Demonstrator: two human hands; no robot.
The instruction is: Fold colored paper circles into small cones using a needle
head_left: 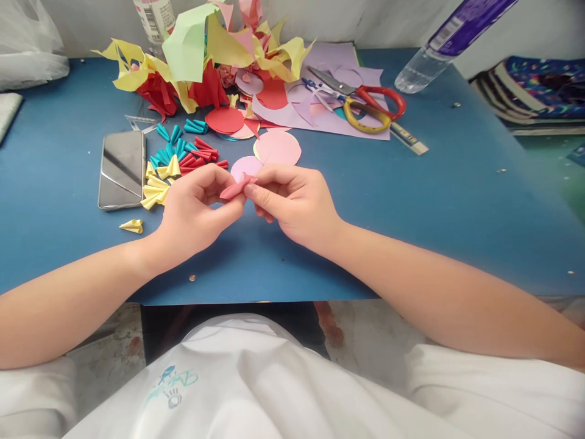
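Note:
Between my two hands, above the near part of the blue table, is a small rolled piece of pink paper [237, 188]. My left hand [196, 204] is closed on its left end. The thumb and forefinger of my right hand [295, 198] pinch its right end. Just behind my fingers lie a lilac paper circle [245, 166] and a larger pink paper circle [278, 148]. Several small rolled paper cones lie beyond my left hand: teal cones [172, 149], red cones [201, 157] and yellow cones [158, 189]. One yellow cone [131, 226] lies apart, nearer me.
A phone [121, 171] lies left of the cones. Crumpled paper scraps [187, 55] are heaped at the back. Scissors [361, 97] rest on lilac paper [370, 131], beside a small blade-like strip [409, 139]. A tilted bottle [425, 67] stands back right. The table [457, 213] ends near my shirt.

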